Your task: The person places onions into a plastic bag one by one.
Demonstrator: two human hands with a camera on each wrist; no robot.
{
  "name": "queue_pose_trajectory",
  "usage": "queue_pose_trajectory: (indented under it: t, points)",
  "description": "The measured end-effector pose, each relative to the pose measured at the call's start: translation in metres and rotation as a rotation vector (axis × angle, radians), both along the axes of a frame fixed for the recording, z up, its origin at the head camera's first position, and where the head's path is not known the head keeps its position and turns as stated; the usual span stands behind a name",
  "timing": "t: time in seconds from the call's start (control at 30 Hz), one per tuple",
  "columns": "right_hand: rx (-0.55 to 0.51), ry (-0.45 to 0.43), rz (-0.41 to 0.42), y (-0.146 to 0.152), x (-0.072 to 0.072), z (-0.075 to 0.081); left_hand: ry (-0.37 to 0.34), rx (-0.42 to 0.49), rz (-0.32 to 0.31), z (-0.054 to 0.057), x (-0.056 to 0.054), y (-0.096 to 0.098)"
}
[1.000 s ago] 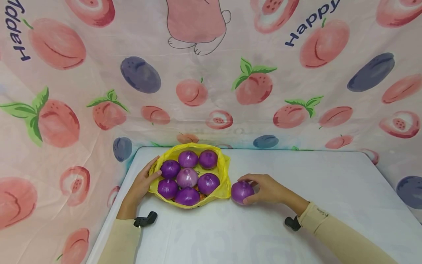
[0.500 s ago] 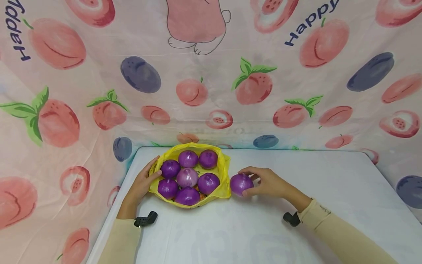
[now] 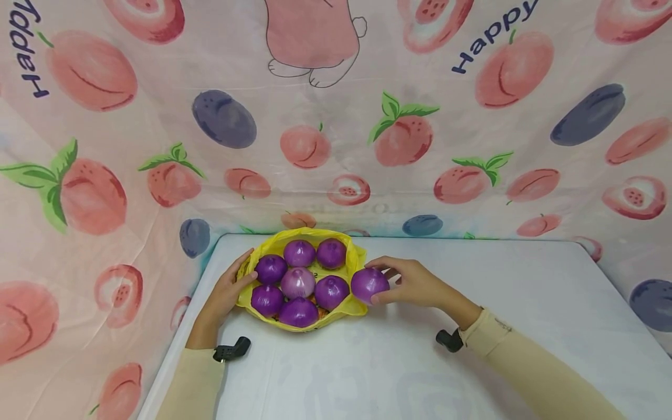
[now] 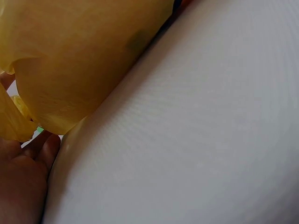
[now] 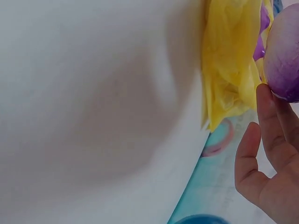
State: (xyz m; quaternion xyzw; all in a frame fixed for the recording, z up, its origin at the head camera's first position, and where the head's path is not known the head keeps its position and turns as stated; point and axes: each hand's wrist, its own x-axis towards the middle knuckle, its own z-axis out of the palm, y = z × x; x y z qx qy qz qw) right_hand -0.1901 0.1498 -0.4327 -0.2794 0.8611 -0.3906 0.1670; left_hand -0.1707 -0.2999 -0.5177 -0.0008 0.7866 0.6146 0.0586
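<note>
My right hand [image 3: 417,283] pinches a purple onion [image 3: 369,285] between thumb and fingers, above the right rim of a yellow plastic bag [image 3: 359,265]. In the right wrist view, the onion [image 5: 284,56] is paler on one side, and the fingertips press its underside. Inside the open-mouthed bag lie several more onions [image 3: 298,312], one of them lighter and pinkish [image 3: 297,283]. At the bag's left side, my left hand [image 3: 229,290] holds the rim, thumb over the edge and fingers along the outside. The left wrist view shows the bag's wall [image 4: 84,70] beside that hand.
Everything stands on a white table [image 3: 336,373], whose far edge meets a pink fruit-print cloth [image 3: 367,116]. The cloth also hangs along the left and right sides. A black wrist device [image 3: 233,349] sits on the left wrist and another [image 3: 449,340] on the right.
My right hand has raised the onion off the table and brought it left, from beside the bag to over its right rim. The left hand and bag have stayed in place.
</note>
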Motion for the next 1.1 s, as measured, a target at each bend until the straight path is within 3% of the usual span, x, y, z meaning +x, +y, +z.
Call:
queue_pose_trajectory:
  t: [1.1]
  points:
    - [-0.004,0.044,0.006,-0.063,-0.021,0.016,-0.015,-0.019,0.005,0.003,0.001,0.0]
